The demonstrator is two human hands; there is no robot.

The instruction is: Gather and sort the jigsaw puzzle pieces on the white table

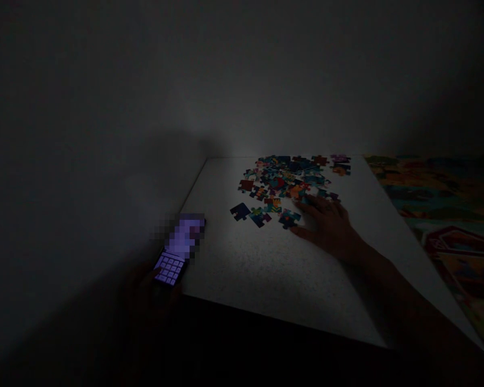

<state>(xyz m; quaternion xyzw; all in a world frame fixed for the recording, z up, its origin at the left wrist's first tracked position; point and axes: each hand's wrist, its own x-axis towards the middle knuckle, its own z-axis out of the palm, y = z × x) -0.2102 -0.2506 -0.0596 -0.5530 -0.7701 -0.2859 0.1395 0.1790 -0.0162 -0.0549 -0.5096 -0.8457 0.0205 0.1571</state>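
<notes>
One head view, close above the dim worktop (pixel 266 269), faces forward and down toward a wall.

Very dim, murky picture; most of the frame is near black. One soft pool of light falls on the white bench (pixel 266 258). A phone (pixel 173 258) screen glows purple, partly pixelated.

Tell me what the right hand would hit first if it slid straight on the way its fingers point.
Probably the near edge of the pile of puzzle pieces, just ahead of the right hand lying flat on the table. It is too dim to tell whether it already touches them.
</notes>
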